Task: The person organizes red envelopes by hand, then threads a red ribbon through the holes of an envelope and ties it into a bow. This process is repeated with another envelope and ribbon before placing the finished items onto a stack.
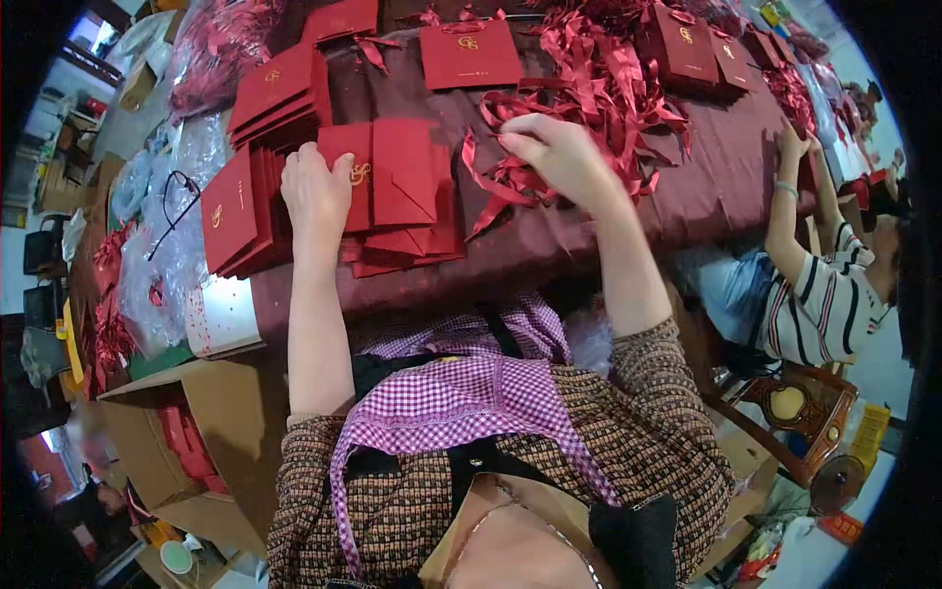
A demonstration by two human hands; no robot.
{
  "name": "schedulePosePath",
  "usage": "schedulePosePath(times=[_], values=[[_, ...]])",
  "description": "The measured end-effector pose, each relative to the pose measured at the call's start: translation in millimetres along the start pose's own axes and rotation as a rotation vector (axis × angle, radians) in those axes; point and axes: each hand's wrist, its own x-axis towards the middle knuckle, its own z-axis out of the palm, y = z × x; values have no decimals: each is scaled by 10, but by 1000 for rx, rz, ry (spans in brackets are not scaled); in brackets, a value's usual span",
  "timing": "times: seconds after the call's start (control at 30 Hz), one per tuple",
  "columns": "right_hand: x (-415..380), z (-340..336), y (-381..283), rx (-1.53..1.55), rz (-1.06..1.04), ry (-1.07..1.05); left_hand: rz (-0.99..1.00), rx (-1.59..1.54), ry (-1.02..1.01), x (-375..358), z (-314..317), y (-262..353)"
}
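My left hand (317, 201) grips the left edge of a red paper bag (361, 182) with a gold emblem, thumb on its face. Beneath and beside that bag lies a loose stack of flat red bags (412, 240). To the right, my right hand (564, 162) is closed, its thumb and fingertips pinched at a strand of dark red ribbon (491, 182) on the edge of a tangled ribbon pile (623, 98). The hand itself hides part of that strand.
Upright bag stacks (235, 211) stand left, with more bags (471, 54) at the back. Clear plastic wrap (167, 245) and an open cardboard box (196, 442) holding red items are at left. A person in a striped shirt (814, 304) works at the cloth-covered table's (549, 240) right end.
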Motion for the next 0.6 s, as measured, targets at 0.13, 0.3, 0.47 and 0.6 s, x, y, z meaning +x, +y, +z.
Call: schedulePosePath(times=[0.13, 0.3, 0.47, 0.6], values=[[292, 476, 2, -416, 105, -70, -301, -308, -65, -46, -168, 66], [370, 700, 114, -570, 28, 54, -417, -540, -96, -186, -101, -120], [421, 688, 297, -308, -133, 177, -473, -872, -119, -338, -94, -104], [427, 610, 48, 224, -36, 181, -483, -921, -137, -380, -199, -31]])
